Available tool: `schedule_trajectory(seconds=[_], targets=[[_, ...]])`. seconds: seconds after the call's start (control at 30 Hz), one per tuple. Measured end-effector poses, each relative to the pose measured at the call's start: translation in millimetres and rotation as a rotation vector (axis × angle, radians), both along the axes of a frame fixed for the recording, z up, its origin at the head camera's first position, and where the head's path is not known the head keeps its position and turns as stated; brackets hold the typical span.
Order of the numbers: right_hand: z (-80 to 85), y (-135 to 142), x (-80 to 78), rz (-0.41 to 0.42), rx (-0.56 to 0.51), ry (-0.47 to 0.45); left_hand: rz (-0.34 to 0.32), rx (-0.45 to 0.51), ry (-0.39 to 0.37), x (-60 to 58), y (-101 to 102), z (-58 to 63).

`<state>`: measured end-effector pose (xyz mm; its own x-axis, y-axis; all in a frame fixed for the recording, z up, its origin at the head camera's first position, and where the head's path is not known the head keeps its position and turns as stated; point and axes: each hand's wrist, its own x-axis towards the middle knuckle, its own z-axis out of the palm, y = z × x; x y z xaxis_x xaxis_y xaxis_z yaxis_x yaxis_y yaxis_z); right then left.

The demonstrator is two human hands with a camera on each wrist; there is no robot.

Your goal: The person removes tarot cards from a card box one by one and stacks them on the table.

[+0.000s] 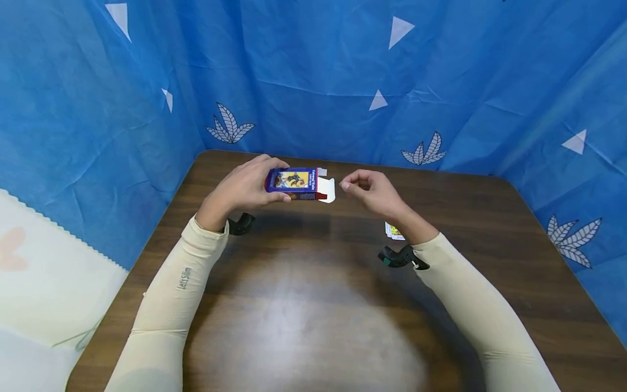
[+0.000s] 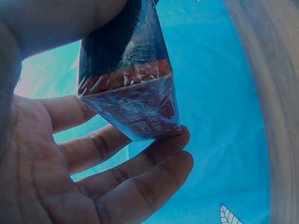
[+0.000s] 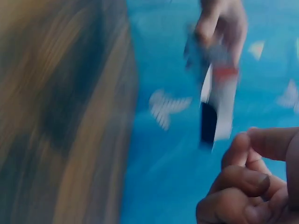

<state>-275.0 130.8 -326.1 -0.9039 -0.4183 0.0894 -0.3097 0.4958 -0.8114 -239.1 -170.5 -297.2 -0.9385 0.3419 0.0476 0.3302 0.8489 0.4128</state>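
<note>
My left hand (image 1: 247, 184) grips a purple tarot card box (image 1: 292, 181) above the far part of the table. The thumb lies along the near side and the fingers along the far side. White flaps (image 1: 327, 188) stand out from the box's open right end. In the left wrist view, the box's closed end (image 2: 140, 109) has a shiny clear wrap. Just right of the flaps is my right hand (image 1: 374, 191), apart from them. Its fingers are curled with thumb and index tips together, and nothing shows between them in the right wrist view.
A few cards (image 1: 394, 231) lie on the brown wooden table (image 1: 303, 305), partly covered by the right wrist. Behind the table hangs a blue curtain (image 1: 313, 71) with leaf and triangle prints. A pale cloth (image 1: 49, 283) is at the left.
</note>
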Motion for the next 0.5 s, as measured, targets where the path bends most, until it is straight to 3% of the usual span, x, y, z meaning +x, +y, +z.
schedule_trajectory(seconds=[0.2,0.5], targets=[[7.6,-35.0,12.1,0.045,0.089,0.031,-0.003,0.017,0.007,2.2,-0.1,0.0],[1.2,-48.8,10.1,0.05,0.081,-0.198,-0.031,0.024,0.028,4.5,3.5,1.1]])
